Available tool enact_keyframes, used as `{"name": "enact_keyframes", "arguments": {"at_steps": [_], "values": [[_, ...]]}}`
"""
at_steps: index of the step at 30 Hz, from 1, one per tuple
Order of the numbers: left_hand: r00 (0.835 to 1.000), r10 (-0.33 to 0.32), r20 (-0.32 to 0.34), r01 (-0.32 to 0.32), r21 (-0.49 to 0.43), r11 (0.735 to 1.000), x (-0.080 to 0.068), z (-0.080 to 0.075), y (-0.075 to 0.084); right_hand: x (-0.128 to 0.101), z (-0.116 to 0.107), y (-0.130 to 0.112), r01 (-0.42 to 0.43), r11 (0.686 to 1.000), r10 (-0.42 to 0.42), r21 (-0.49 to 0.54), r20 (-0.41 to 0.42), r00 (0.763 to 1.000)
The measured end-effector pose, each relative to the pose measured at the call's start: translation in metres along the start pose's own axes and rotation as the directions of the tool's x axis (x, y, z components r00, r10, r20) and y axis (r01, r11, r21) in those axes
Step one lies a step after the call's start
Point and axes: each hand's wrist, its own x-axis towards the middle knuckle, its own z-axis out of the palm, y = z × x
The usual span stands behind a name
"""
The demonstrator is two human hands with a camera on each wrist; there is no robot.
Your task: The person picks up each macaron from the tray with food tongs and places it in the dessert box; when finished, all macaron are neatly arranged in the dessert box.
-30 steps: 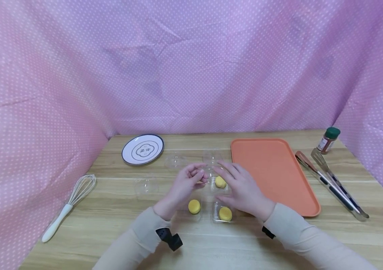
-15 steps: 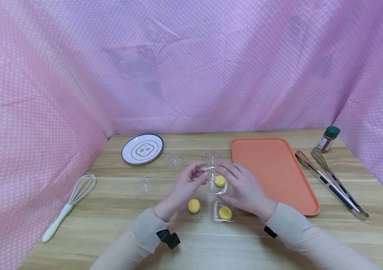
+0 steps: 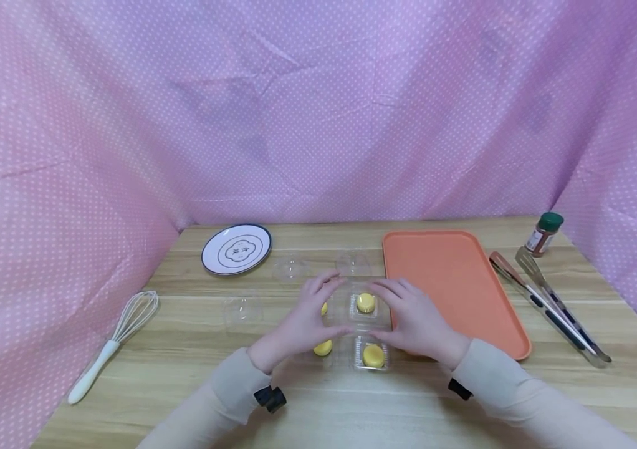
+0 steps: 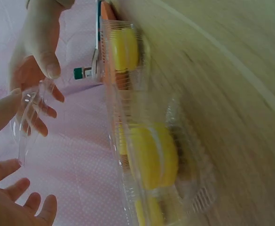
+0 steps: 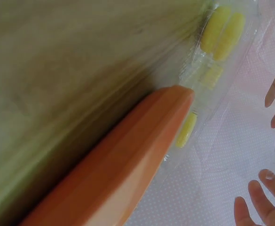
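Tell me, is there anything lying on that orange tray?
No. In the head view the orange tray shows only its bare surface, while the yellow macarons sit in clear plastic cases beside it.

The person wears a beige long-sleeved top with soft, close-fitting sleeves that end at the wrists. A small black device on a strap sits under the cuff of the left sleeve (image 3: 229, 399), and a similar black piece shows under the right sleeve (image 3: 520, 399). Both hands are bare.
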Motion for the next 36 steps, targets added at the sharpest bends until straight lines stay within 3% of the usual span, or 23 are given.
{"name": "enact_keyframes", "arguments": {"at_steps": [8, 20, 29, 36], "values": [[0.994, 0.080, 0.069, -0.088, 0.123, 0.989, -0.005, 0.001, -0.002, -0.008, -0.004, -0.007, -0.097, 0.990, 0.087, 0.106, 0.097, 0.992], [0.976, 0.129, 0.174, -0.162, 0.190, 0.968, -0.014, 0.000, 0.000, -0.017, -0.003, -0.014, -0.161, 0.974, 0.136, 0.158, 0.161, 0.978], [0.966, 0.105, 0.236, -0.154, 0.201, 0.968, -0.012, 0.003, 0.002, -0.020, -0.004, -0.017, -0.230, 0.961, 0.188, 0.154, 0.246, 0.951], [0.956, 0.079, 0.283, -0.158, 0.268, 0.951, -0.009, 0.006, 0.001, -0.023, -0.004, -0.016, -0.236, 0.960, 0.183, 0.152, 0.296, 0.937]]}}
